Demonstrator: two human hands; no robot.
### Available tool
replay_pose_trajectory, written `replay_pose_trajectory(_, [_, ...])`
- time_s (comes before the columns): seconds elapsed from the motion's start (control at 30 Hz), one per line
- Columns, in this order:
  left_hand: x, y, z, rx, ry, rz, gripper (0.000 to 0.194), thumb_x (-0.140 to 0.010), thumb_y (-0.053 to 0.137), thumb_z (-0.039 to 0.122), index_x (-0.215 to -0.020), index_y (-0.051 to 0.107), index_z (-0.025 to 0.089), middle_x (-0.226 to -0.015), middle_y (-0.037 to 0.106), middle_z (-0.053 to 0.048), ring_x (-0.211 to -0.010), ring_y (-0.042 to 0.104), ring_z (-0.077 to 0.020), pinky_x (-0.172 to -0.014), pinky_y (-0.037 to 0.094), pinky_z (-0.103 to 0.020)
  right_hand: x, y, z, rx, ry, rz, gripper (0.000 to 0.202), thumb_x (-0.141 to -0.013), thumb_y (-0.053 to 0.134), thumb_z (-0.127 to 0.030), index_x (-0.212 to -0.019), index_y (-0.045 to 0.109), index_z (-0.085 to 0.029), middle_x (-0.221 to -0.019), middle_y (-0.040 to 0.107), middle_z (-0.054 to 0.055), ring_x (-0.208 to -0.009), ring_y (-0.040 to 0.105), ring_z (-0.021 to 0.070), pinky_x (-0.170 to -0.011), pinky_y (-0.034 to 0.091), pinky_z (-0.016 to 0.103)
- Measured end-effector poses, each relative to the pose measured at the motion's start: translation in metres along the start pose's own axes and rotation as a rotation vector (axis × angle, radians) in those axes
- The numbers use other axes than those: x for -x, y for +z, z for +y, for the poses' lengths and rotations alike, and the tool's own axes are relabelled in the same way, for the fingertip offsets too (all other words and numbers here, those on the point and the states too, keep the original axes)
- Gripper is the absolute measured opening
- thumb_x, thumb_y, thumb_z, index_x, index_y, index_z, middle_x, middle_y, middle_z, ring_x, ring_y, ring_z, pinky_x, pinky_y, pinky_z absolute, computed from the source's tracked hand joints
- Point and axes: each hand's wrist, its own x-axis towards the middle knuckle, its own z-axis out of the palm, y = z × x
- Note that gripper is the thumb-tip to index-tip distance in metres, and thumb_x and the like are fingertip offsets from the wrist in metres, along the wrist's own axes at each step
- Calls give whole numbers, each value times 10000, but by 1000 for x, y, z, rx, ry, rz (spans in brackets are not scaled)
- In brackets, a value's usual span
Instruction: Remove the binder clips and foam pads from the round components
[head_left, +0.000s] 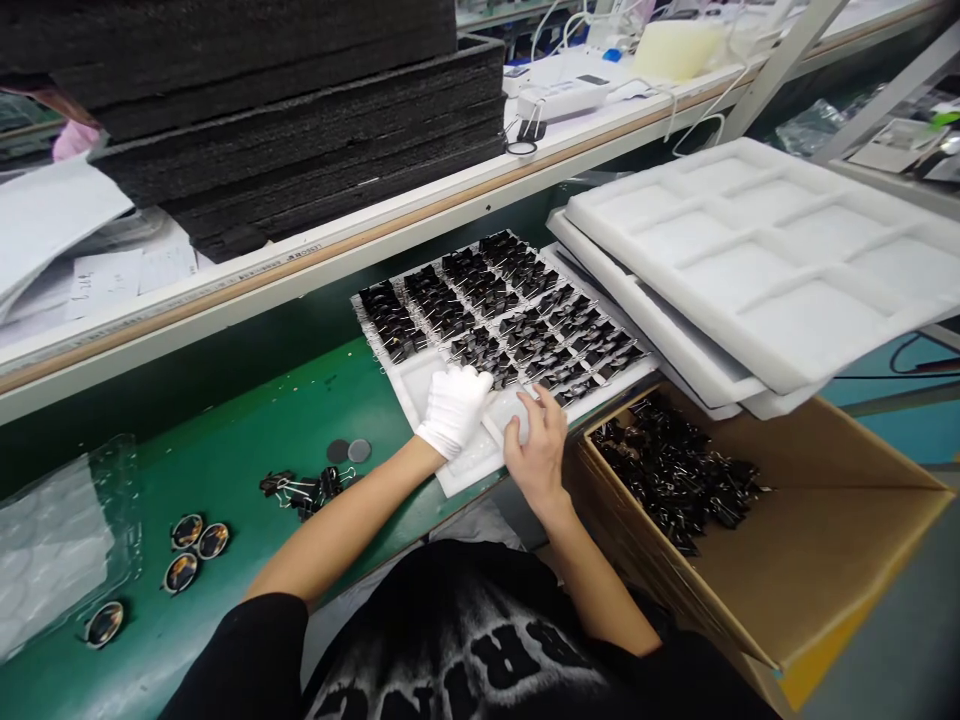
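Leans over the tray (415, 372) of black clips (480, 285) on the bench (251, 430) with left hand (454, 408) bunched, cannot tell around what, and right hand (540, 445) spread; could dislodge clips by snagging them with knuckles.

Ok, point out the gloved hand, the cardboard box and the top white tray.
Gloved left hand (454, 408): head view, back of glove.
Cardboard box (817, 530): head view, bare inside.
Top white tray (806, 315): head view, compartment floor.

Green bench (262, 410) | white foam tray (418, 372) | loose black clips (309, 492) | two discs (359, 451) | four rimmed rounds (214, 541) | clear plastic tray (60, 540)
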Motion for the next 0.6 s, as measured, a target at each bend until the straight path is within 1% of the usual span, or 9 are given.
replay_pose_trajectory(0.07, [3,-4,-1,17,20,-18,317,-1066,431,390,-1100,661,174,-1084,675,-148,-1035,623,-312,-847,430,-405,-16,-2,7,97,11,-15,425,-954,473,-163,-1352,621,-182,-1484,557,190,-1216,504,353,-977,429,565])
replay_pose_trajectory(0.13, [12,-10,-4,30,21,-16,320,-1054,461,397,-1169,656,171,-1111,682,-154,-1027,632,-315,-852,435,-412,-34,-5,18,162,14,-60,450,-924,465,-137,-1336,638,-184,-1487,557,193,-1201,466,376,-954,412,609])
replay_pose_trajectory(0.2, [29,-21,-10,38,22,3,379,-1041,486,426,-1280,626,168,-1143,686,-159,-1024,640,-326,-853,440,-425,-50,-6,26,178,-12,-106,463,-885,471,-114,-1299,664,-187,-1468,554,202,-1202,442,386,-943,401,631])
replay_pose_trajectory(0.27, [54,-33,-22,47,40,6,410,-1036,492,448,-1315,620,176,-1159,696,-148,-1020,648,-327,-845,446,-432,-59,-7,26,171,-53,-110,460,-870,472,-101,-1267,685,-195,-1416,578,196,-1203,443,382,-943,393,623])
replay_pose_trajectory(0.33, [86,-45,-41,61,23,3,389,-1041,475,457,-1275,649,199,-1180,709,-128,-1019,659,-310,-841,455,-431,-57,-6,15,143,-105,-79,437,-884,467,-105,-1239,700,-209,-1343,617,177,-1191,463,369,-946,385,596])
replay_pose_trajectory(0.37, [105,-49,-54,69,-20,18,385,-1045,462,458,-1265,659,211,-1216,710,-122,-1029,664,-301,-853,462,-431,-53,-5,7,126,-134,-64,422,-895,465,-110,-1226,705,-216,-1308,634,168,-1181,476,362,-943,383,580])
replay_pose_trajectory(0.47, [168,-54,-94,82,-237,117,403,-1053,436,444,-1327,648,237,-1340,691,-110,-1144,663,-294,-946,479,-437,-37,-5,-12,125,-209,-96,379,-918,497,-149,-1228,699,-230,-1295,648,162,-1164,493,362,-921,366,558])
replay_pose_trajectory(0.53, [213,-50,-119,71,-413,187,415,-1052,426,442,-1323,660,233,-1349,696,-110,-1194,660,-295,-998,486,-445,-35,-7,-10,179,-246,-170,381,-922,557,-207,-1284,675,-234,-1366,624,177,-1172,476,382,-904,348,565])
replay_pose_trajectory(0.6, [253,-42,-138,64,-547,230,423,-1050,415,441,-1289,683,218,-1305,721,-116,-1171,679,-292,-1004,504,-443,-47,-9,6,234,-298,-229,403,-922,617,-274,-1321,661,-240,-1417,595,186,-1190,449,403,-898,333,575])
